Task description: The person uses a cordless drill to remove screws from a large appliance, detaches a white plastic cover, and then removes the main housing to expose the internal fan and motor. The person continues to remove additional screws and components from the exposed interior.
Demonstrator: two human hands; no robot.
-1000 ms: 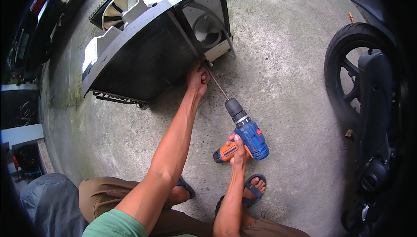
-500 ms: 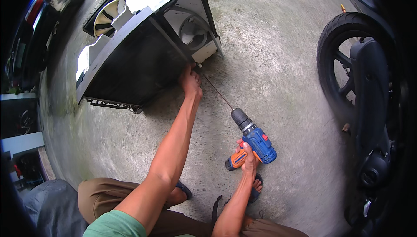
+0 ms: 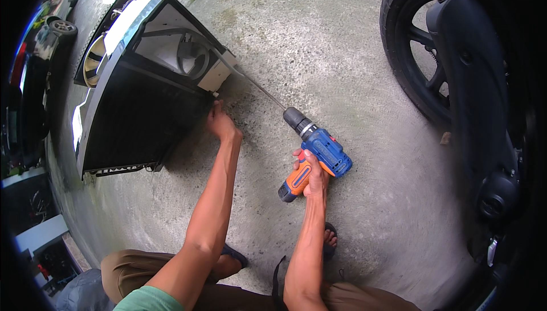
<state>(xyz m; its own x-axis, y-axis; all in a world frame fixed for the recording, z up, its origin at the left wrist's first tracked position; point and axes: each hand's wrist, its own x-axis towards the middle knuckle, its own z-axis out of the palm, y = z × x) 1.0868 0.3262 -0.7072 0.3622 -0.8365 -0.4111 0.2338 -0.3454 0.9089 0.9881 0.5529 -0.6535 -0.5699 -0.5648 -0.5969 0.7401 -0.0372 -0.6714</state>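
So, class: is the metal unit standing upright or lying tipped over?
Tipped: the metal unit lies on the concrete floor, left hand against it.

The drill (image 3: 316,152) has a glossy blue and orange plastic body. Its long bit (image 3: 256,85) is bare metal. The floor (image 3: 319,43) is rough, matt concrete.

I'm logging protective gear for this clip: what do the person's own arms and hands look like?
Both forearms are bare to the upper arm. The left hand and right hand wear no gloves, and no watch or ring shows. A green short sleeve edges the left arm.
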